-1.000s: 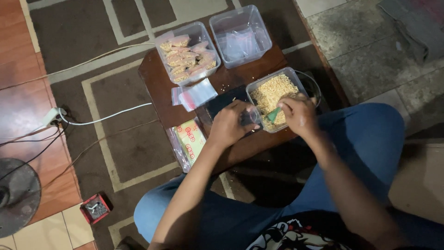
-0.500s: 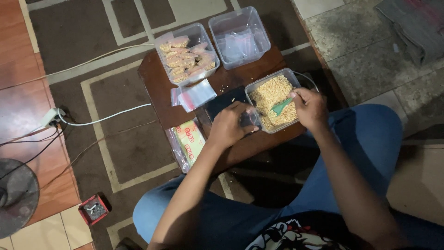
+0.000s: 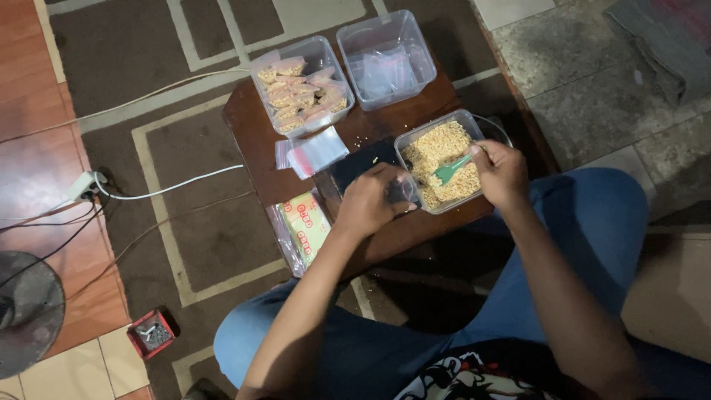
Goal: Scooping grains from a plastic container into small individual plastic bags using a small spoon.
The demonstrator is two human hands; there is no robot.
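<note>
My right hand (image 3: 501,172) grips a green scoop (image 3: 452,170) whose blade lies on the yellow grainy snack in a clear plastic tub (image 3: 443,162). My left hand (image 3: 369,201) pinches a small clear plastic bag (image 3: 404,191) held against the tub's near left corner. Both hands work over a low dark wooden table (image 3: 259,133).
Two more clear tubs stand at the table's far side: one (image 3: 300,85) with several filled bags, one (image 3: 386,58) with empty bags. A stack of empty bags (image 3: 311,153) lies mid-table. A yellow packet (image 3: 302,227) hangs at the table's left edge. Cables, a fan (image 3: 26,311) and a small red box (image 3: 152,334) sit on the floor.
My right hand moved from the small bag back over the tub and set the green scoop into the snack. My left hand kept holding the bag.
</note>
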